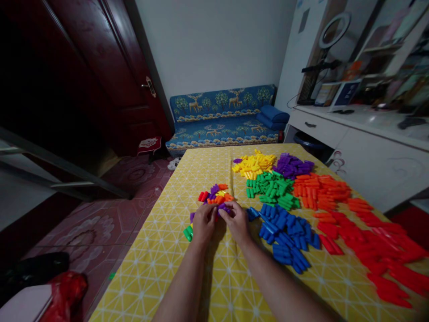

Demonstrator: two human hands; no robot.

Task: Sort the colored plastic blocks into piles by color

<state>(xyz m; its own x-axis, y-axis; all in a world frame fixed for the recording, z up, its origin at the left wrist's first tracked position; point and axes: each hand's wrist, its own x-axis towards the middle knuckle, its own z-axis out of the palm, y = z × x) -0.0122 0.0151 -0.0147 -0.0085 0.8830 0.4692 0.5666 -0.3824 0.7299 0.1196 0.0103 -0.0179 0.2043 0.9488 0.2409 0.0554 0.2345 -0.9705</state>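
My right hand (pixel 237 221) is closed, its thumb and fingers pinching a purple plastic building block (pixel 224 207). Close beside it, my left hand (pixel 203 221) has its fingers drawn together at the left end of the same spot; what its fingertips grip is hidden. A small mixed group of blocks lies around and just beyond my hands: red blocks (pixel 203 196), an orange block (pixel 223 186) and more purple, yellow and orange ones. A green block (pixel 188 233) lies left of my left hand. Blue blocks (pixel 284 230) are piled right of my right hand.
Yellow blocks (pixel 256 163), purple blocks (pixel 291 166), green blocks (pixel 271 188), orange blocks (pixel 318 190) and red blocks (pixel 375 243) lie in colour piles on the patterned tablecloth (pixel 147 268). Beyond are a blue sofa (pixel 217 129) and a white desk (pixel 375 156).
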